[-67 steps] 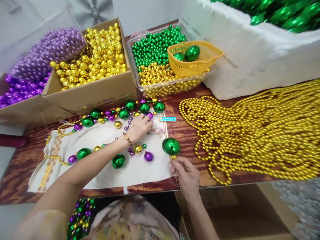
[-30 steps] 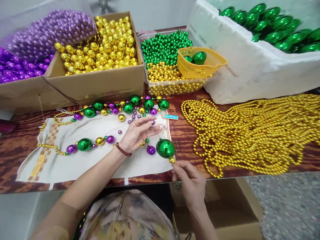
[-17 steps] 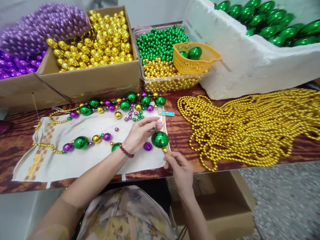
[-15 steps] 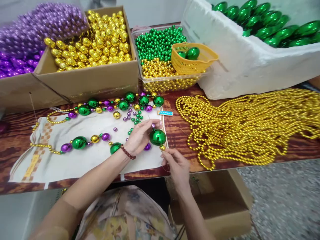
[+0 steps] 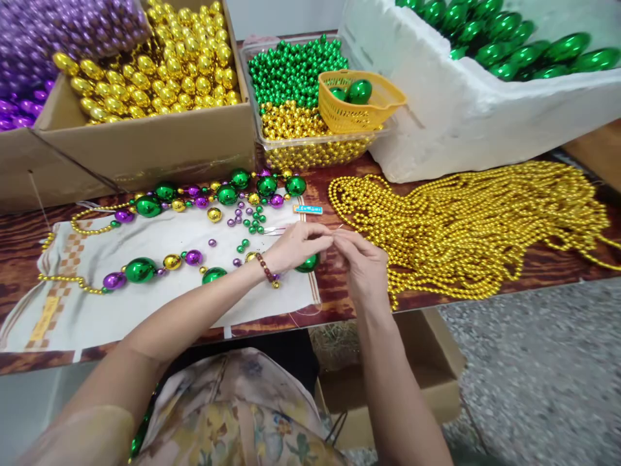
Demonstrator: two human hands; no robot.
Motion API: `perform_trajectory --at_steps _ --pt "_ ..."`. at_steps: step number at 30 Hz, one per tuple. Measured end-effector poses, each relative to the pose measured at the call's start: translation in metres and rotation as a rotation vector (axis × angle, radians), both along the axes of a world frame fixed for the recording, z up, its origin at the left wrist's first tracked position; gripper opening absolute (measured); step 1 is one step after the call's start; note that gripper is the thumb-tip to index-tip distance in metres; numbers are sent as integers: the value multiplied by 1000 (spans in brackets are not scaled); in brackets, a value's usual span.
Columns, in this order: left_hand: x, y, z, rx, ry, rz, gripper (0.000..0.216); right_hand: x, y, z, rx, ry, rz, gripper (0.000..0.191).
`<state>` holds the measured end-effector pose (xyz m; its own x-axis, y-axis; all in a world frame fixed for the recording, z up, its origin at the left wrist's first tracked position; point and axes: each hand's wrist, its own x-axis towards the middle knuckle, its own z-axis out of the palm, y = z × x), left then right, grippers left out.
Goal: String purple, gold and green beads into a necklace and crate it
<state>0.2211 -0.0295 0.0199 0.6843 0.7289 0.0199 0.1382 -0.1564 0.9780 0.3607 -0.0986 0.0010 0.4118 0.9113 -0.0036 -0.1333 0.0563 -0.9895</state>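
My left hand (image 5: 303, 244) and my right hand (image 5: 361, 259) meet at the fingertips over the right end of the white cloth (image 5: 169, 310). Both are closed in a pinch; what they hold is too small and hidden to make out. A large green bead (image 5: 308, 264) shows partly under my left hand. On the cloth lies a strand of beads with a large green bead (image 5: 140, 270), purple and gold ones. Behind it runs another bead strand (image 5: 226, 195). Loose small green beads (image 5: 254, 225) lie between them. A fine thread (image 5: 308, 313) curls at the cloth's front corner.
Gold bead chains (image 5: 460, 226) cover the table to the right. At the back stand a cardboard box of gold beads (image 5: 160, 139), a clear tub (image 5: 310, 139) with a yellow basket (image 5: 359, 116), and a foam box (image 5: 436, 129). Below the table edge is a cardboard box (image 5: 436, 388).
My left hand has left the large green bead and moved to my right hand. My right hand has risen from the small gold bead; the fingertips now meet. The view has shifted slightly.
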Motion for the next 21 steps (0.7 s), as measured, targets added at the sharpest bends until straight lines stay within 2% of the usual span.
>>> perform_trajectory --at_steps 6,11,13,14,18,19,21 --pt "4 10 -2 52 58 -98 27 -2 14 -3 2 105 -53 15" --pt "-2 14 -7 -54 134 -163 23 30 24 -10 97 272 -337 26" --pt "-4 15 -7 -91 131 -172 24 39 23 -12 132 295 -372 29" --pt "-4 16 -7 -112 127 -173 24 39 20 -12 123 291 -331 30" --pt "3 21 0 -160 109 -241 23 18 6 -14 -40 229 33 30" --pt "5 22 4 -151 107 -277 23 12 4 -13 -46 232 65 29" --pt "9 23 14 -112 107 -350 24 7 3 -7 -6 276 36 31"
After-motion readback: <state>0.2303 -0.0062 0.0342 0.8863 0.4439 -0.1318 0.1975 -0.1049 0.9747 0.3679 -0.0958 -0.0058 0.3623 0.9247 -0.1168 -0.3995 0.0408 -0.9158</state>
